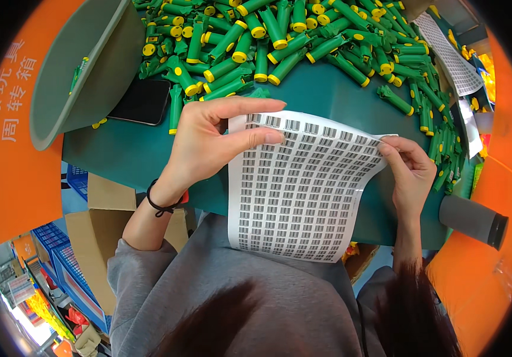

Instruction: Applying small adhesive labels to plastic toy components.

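A white sheet of barcode labels [294, 196] hangs in front of my body, its upper part curving and its lower end against my grey top. At its upper left corner is my left hand [214, 131], the thumb lying on the printed face and the index finger stretched along the top edge; its other fingers are mostly hidden. My right hand [411, 169] pinches the upper right corner between thumb and fingers. Beyond the sheet, many green tubes with yellow ends [262, 44] lie heaped on the green table [351, 101].
On the left, a grey-green tub [83, 77] leans beside a black phone [143, 101]. A grey cylinder with a black end [470, 220] lies at the right table edge. Another label sheet [449, 53] is at the far right. Below left stands an open cardboard box [92, 250].
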Available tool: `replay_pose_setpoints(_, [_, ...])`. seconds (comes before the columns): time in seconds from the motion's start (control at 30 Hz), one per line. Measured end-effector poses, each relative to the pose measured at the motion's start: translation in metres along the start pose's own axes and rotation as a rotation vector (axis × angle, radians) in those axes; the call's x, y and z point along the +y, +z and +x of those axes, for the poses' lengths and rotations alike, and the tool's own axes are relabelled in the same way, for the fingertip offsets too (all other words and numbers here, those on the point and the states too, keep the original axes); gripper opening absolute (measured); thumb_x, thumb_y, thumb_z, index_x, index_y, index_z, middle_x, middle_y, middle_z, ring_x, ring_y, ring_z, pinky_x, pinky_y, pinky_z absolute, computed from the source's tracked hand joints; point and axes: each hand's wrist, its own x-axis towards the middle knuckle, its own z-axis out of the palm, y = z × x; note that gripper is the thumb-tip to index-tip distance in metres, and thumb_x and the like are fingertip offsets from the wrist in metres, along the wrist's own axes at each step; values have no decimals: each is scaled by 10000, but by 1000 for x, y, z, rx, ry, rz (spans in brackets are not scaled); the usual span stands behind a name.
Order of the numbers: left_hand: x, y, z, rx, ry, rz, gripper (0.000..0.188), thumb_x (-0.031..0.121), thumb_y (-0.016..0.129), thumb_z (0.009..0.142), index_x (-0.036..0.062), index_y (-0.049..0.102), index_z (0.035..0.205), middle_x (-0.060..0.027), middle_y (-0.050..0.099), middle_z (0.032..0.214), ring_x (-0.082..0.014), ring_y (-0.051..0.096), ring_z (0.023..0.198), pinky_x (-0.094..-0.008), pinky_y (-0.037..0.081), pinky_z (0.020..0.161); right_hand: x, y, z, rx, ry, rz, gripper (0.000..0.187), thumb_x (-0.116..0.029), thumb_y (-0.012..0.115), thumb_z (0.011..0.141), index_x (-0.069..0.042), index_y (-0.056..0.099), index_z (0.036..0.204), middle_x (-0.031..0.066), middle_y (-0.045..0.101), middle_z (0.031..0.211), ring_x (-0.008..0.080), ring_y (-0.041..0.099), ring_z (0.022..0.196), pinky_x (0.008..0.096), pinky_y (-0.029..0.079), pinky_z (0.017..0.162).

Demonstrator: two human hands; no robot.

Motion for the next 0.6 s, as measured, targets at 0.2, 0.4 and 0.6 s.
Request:
replay_pose_setpoints(0.2, [-2,-3,1,31,-35,-72,234,28,777,855,-14,744,1082,-78,760,960,-96,706,845,-216,565,763,1,0,0,10,36,42,92,-3,700,919,22,693,1007,11,681,929,55,602,828,184,462,762])
replay_pose_setpoints(0.4, [-9,1,11,80,193,343,204,158,775,868,32,731,1023,-48,724,915,-141,676,853,-301,540,787,9,6,4,35,67,75,91,-20,702,929,23,681,1006,-1,663,902,38,586,807,170,452,728])
replay_pose_setpoints(0.6, [-1,23,28,50,644,773,239,193,828,779,89,769,986,-54,709,821,-206,647,738,-294,504,690,10,13,4,-20,89,111,74,-74,674,963,-14,654,1001,-26,633,926,23,536,815,169,406,739])
